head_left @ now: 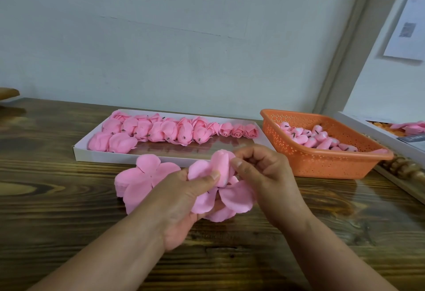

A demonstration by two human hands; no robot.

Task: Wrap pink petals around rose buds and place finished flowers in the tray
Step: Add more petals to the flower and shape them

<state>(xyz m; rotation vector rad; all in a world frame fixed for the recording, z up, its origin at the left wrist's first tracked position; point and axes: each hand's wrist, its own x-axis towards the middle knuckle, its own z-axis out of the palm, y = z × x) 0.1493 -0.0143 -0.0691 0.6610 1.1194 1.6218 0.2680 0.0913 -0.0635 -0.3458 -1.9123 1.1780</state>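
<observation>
Left hand [184, 189]: grip closed on bud [222, 166] and petal piece [227, 198], thumb pressing a petal against the bud, remaining petals hanging loose below. Right hand [259, 169]: fingers curled, fingertips pinching the bud's right side. Both held above the worktop [69, 210], just in front of the tray [103, 156]. Petal stack [138, 180] lies on worktop, partly behind left hand. Tray holds finished flowers [161, 131] along its far side. Orange basket [322, 164] right of tray, holding buds [319, 140].

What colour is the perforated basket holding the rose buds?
Orange: the basket shows best in the head view, at right.
</observation>
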